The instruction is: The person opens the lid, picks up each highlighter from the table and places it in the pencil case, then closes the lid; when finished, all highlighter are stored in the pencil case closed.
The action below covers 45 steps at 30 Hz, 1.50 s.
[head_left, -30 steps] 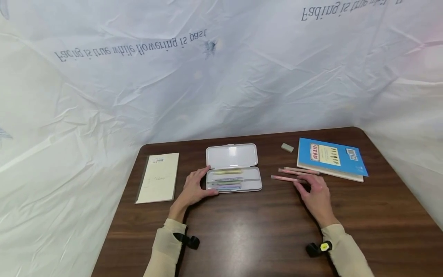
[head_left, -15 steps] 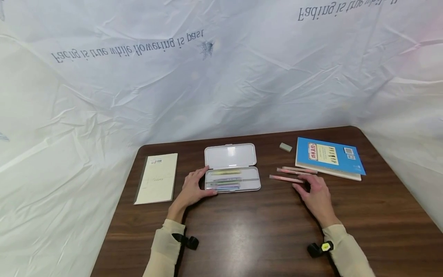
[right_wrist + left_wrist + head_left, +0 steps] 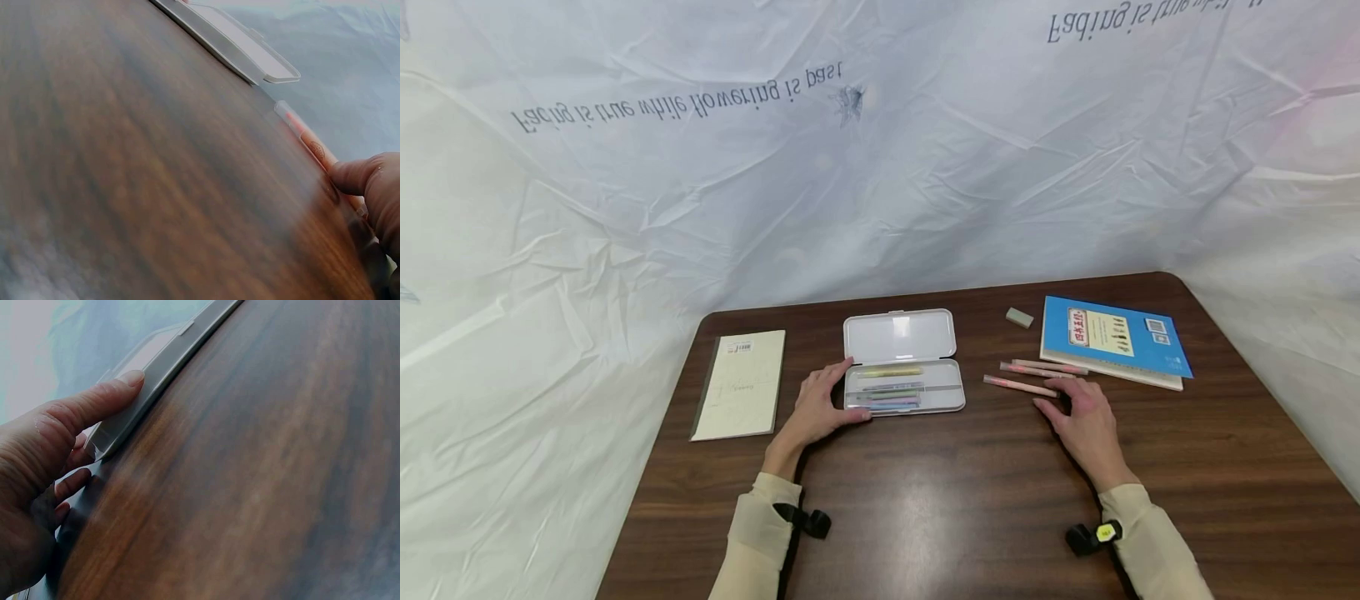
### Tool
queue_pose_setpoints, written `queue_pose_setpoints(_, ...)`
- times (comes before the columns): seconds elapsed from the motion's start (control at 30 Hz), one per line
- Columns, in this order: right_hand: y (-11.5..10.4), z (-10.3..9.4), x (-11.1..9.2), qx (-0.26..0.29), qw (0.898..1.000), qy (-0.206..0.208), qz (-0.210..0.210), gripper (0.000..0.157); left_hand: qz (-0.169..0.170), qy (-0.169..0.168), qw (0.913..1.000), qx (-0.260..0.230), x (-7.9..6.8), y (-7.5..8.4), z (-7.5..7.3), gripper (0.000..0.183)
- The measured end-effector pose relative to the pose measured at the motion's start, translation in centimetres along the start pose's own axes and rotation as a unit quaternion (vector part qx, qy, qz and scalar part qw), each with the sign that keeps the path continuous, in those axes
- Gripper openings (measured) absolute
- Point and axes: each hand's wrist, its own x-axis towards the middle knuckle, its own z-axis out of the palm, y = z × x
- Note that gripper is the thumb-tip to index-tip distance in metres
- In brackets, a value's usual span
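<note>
A white pencil case (image 3: 898, 337) lies with its lid up on the table, several coloured pens (image 3: 891, 398) inside its tray. My left hand (image 3: 816, 410) grips the left end of the case. In the left wrist view the thumb (image 3: 103, 400) lies along its front wall, and the other fingers are partly hidden behind. To the right, my right hand (image 3: 1084, 425) pinches the near end of a pink pen (image 3: 1017, 384) lying on the table. In the right wrist view the thumb (image 3: 353, 175) presses its side; the opposing fingers are hidden. Two more pink pens (image 3: 1045, 367) lie just beyond it.
A cream notebook (image 3: 741, 385) lies at the left. A grey eraser (image 3: 1019, 317) sits at the back, near a blue-covered book (image 3: 1112, 333) on the right. White printed sheeting (image 3: 880, 208) stands behind the brown wooden table (image 3: 925, 500).
</note>
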Motion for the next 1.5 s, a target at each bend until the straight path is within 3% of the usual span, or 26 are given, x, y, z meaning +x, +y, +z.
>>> queue_pose_setpoints(0.4,0.2,0.1,-0.3,0.004,1.0,0.0,-0.028,0.018,0.0,-0.005,1.0,-0.001,-0.1,-0.2,0.1,0.106)
queue_pose_setpoints(0.97,-0.1,0.7,0.3,0.016,0.998,0.009,-0.052,0.015,-0.006,-0.002,1.0,-0.001,-0.6,-0.4,-0.2,0.107)
queue_pose_setpoints(1.5,-2.3,3.9,2.5,0.071,0.993,0.031,-0.087,0.019,0.002,-0.005,1.0,0.005,0.0,0.0,-0.1,0.106)
